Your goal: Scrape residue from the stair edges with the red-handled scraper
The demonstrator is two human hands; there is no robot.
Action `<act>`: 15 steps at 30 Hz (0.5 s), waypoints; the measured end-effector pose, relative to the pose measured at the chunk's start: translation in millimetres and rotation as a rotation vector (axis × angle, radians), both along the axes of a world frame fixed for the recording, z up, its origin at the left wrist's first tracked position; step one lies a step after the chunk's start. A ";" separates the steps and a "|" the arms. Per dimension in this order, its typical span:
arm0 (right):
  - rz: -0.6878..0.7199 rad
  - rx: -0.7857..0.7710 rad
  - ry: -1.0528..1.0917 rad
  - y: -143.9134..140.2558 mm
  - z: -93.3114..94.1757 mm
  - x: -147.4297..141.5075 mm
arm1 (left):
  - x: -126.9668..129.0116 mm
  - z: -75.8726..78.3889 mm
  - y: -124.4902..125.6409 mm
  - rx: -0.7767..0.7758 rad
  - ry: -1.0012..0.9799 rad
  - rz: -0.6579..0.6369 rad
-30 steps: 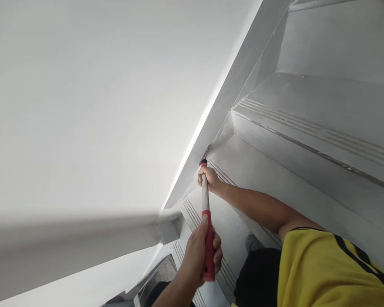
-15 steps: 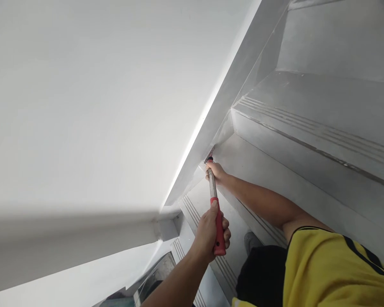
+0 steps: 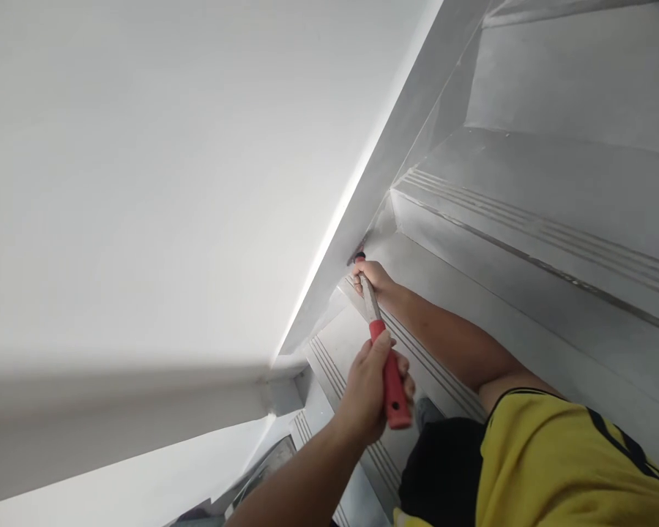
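Both of my hands are closed round a long-handled scraper (image 3: 370,301) with a metal shaft and a red grip (image 3: 397,406). My left hand (image 3: 367,384) wraps the red grip at the near end. Farther along, my right hand (image 3: 375,277) clasps the shaft close to the dark head (image 3: 359,257). That head is at the foot of the grey skirting (image 3: 343,245), beside a stair tread (image 3: 450,274). Its blade is small and partly hard to make out, so whether it touches the skirting or the tread I cannot tell.
A white wall (image 3: 170,183) fills the left side. Grey steps with grooved edges (image 3: 527,219) rise to the upper right and go down below my hands. My shoe (image 3: 428,411) stands on a lower step. Dark items (image 3: 263,468) lie at bottom left, partly hidden by my arm.
The red grip and my left hand have swung right and slightly up. The scraper's head and my right hand have shifted a little up, so the tool lies more slanted.
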State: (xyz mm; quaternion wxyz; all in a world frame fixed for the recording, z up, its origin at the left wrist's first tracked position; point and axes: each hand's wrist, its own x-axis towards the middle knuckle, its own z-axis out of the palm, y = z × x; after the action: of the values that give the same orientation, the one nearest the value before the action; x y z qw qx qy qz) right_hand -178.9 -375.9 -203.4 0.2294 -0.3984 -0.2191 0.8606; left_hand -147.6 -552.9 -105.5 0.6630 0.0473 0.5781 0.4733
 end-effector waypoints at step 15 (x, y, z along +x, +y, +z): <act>0.060 0.102 -0.022 12.4 -27.7 8.8 | 11.7 -29.5 9.2 -0.017 0.018 -0.012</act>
State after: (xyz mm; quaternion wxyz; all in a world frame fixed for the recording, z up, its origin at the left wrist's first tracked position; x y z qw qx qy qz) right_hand -170.1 -363.5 -231.1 0.2212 -0.3889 -0.2771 0.8503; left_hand -135.8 -543.6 -135.0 0.6610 0.0492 0.5877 0.4640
